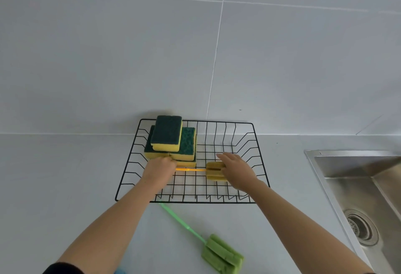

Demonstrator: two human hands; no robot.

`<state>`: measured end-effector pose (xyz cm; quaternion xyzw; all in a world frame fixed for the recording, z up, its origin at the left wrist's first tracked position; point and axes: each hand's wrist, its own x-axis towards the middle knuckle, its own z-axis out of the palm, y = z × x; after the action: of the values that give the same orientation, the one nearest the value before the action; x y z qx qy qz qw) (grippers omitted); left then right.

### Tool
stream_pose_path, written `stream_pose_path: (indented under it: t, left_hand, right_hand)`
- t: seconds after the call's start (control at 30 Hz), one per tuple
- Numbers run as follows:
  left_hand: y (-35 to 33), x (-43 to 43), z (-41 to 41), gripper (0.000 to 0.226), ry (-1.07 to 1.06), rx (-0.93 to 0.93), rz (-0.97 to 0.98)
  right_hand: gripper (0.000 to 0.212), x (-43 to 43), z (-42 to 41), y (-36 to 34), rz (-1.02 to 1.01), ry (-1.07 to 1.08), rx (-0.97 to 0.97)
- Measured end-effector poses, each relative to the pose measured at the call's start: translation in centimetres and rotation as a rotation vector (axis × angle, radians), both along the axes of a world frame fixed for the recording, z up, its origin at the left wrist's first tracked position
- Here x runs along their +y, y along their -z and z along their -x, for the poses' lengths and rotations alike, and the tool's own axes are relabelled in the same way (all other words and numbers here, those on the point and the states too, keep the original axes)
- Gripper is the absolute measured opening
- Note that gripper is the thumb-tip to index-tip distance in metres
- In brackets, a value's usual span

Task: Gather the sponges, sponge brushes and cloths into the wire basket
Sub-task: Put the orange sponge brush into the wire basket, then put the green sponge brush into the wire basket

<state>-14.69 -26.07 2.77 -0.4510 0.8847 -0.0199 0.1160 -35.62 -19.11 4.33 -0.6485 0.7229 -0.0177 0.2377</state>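
Nearest, a green brush lay on the counter outside the basket. Inside it, sponges sat stacked at the left, where the left hand was closed around the yellow brush's handle. To the right, the right hand rested open on that brush's sponge head.

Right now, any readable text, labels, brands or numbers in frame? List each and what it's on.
None readable.
Sponges: no print visible.
Yellow sponge brush and green sponge brush: no markings.
Wire basket, sink, wall tiles: plain, no label or sign.
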Motion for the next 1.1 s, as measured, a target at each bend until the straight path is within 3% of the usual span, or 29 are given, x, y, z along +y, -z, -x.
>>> stream_pose_path:
  t: [0.17,0.37,0.6,0.77,1.1]
  left_hand:
    - [-2.2,2.4,-1.7,0.034,0.011,0.374,0.140]
    - [-2.7,6.8,-3.8,0.043,0.129,0.544,0.257]
    - [-0.8,12.1,-5.0,0.068,0.225,0.463,0.074]
    - [1.1,12.5,-4.2,0.048,0.042,0.385,-0.192]
    - [4.3,11.3,-2.4,0.034,0.064,0.120,-0.188]
  right_hand:
    - [0.062,2.7,-0.2,-2.8,0.084,-0.006,-0.060]
    - [0.079,8.3,-0.8,-5.2,0.184,-0.016,-0.106]
    - [0.088,14.8,-2.8,-4.6,0.148,0.000,-0.151]
    - [0.084,17.3,-4.8,-2.6,0.012,0.020,-0.172]
    - [0.072,17.8,-6.5,1.4,-0.189,0.130,-0.134]
